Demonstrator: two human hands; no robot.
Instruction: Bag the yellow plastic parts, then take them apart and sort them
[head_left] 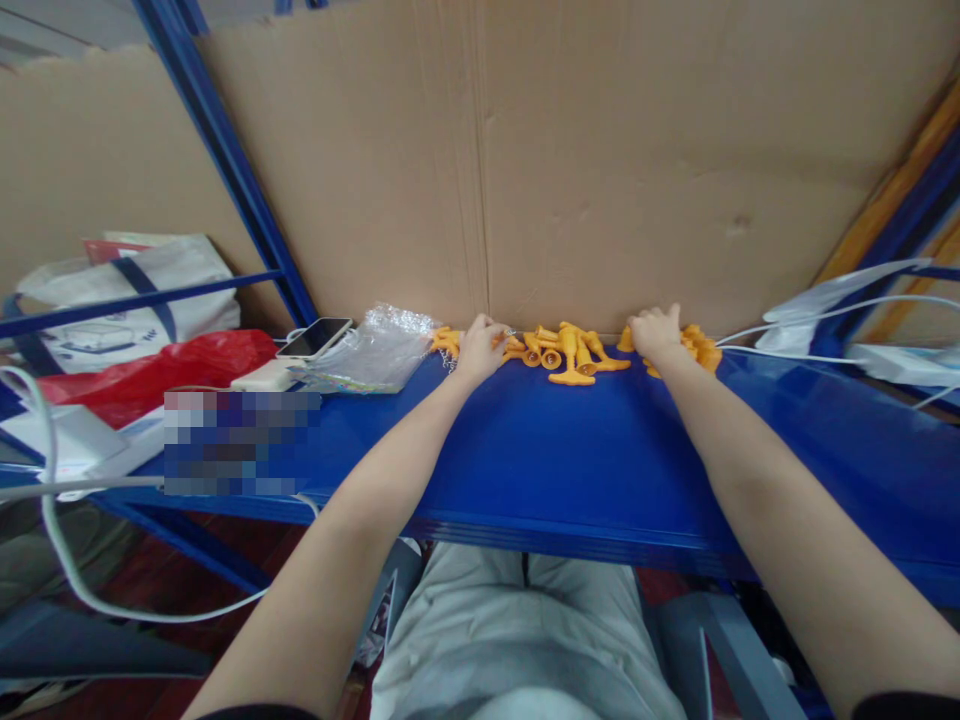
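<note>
Orange plastic parts under both hands at far edge of shelf

Orange plastic parts [570, 352] lie in a loose row along the far edge of the blue shelf [600, 450], right against the cardboard wall [600, 150]. Left hand [480, 345] rests on the left end of the row, fingers curled down over a few pieces; cannot tell whether any piece is actually gripped. Right hand [656, 332] sits on the right end, fingers bent over the parts there, grip likewise unclear. Between the hands, several parts lie free, one standing on its flat base. Left of the left hand: a clear plastic bag [375, 352], then a phone [315, 337] on a white block. Farther left, a red bag [180, 365] and a white tote [127, 290]. White cables [787, 335] run at far right
</note>
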